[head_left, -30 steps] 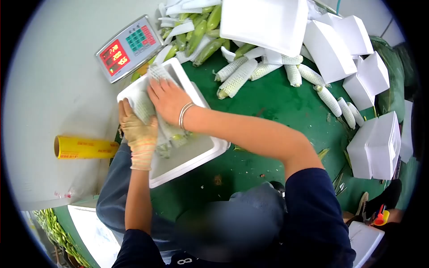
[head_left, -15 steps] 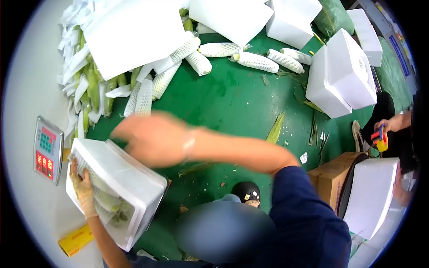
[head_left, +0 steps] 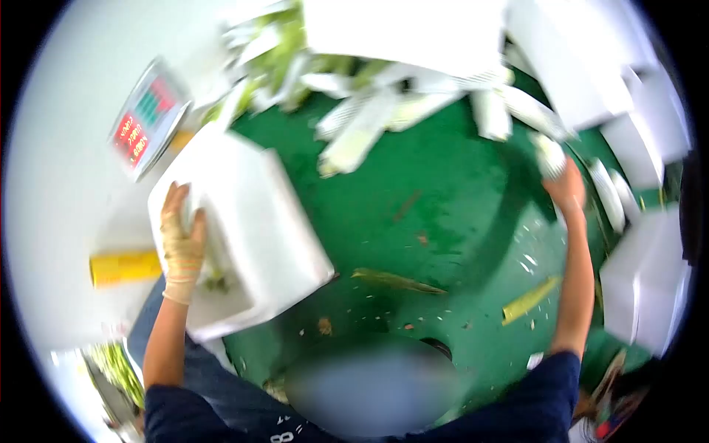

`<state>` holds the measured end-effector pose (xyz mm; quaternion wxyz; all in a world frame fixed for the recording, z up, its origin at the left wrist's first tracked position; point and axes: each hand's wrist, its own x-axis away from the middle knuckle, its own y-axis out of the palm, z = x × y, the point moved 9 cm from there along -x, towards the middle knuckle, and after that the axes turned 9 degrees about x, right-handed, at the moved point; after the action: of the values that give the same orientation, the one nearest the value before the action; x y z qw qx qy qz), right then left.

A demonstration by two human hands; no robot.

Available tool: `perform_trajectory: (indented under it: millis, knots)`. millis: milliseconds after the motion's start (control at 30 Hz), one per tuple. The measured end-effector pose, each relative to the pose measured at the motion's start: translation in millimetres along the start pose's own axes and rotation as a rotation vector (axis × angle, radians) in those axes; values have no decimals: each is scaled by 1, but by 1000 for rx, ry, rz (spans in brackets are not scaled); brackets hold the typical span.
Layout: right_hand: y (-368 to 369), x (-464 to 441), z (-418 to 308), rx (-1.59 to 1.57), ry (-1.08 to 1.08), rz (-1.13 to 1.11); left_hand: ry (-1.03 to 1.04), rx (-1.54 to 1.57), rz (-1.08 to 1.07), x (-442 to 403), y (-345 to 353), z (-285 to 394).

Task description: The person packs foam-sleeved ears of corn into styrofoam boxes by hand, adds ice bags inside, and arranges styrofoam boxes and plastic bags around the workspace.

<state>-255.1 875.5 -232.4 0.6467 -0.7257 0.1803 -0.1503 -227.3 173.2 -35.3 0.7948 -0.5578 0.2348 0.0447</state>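
Note:
My left hand (head_left: 182, 240), in a pale glove, lies at the opening of a tilted white foam box (head_left: 258, 221), fingers extended and thumb apart. Blurred greenish corn (head_left: 216, 277) shows inside, partly hidden by the box wall and that hand. At the right, my right hand (head_left: 569, 190) is closed around an ear of corn in a white foam net (head_left: 549, 155). Several more netted ears of corn (head_left: 362, 133) lie on the green floor (head_left: 443, 214) at the far side.
A scale with a lit red display (head_left: 148, 118) is on the left, near a yellow roll (head_left: 124, 269). A large white foam box (head_left: 406, 33) stands at the top, with other foam boxes (head_left: 646, 280) along the right. Husk scraps (head_left: 399, 280) litter the floor.
My right hand has swung from beside the foam box over to the far right and now grips a netted ear of corn. The view has turned right; my left hand stays at the box.

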Motion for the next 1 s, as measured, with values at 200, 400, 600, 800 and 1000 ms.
perform_trajectory:
  millis: [200, 400, 600, 800, 1000]
  knots:
    - [-62, 212, -64, -940, 47, -545, 29, -176, -673, 45, 22, 45]
    - [-207, 281, -172, -1131, 38, -620, 120, -68, -731, 53, 18, 24]
    - [-280, 339, -322, -1219, -185, -681, 85, 373, -348, 44, -95, -14]
    - [-269, 374, -396, -217, -677, -507, -188, 561, 152, 148, -174, -143]
    - [-282, 374, -443, 220, -980, -331, -475, 590, 93, 186, -148, -183]
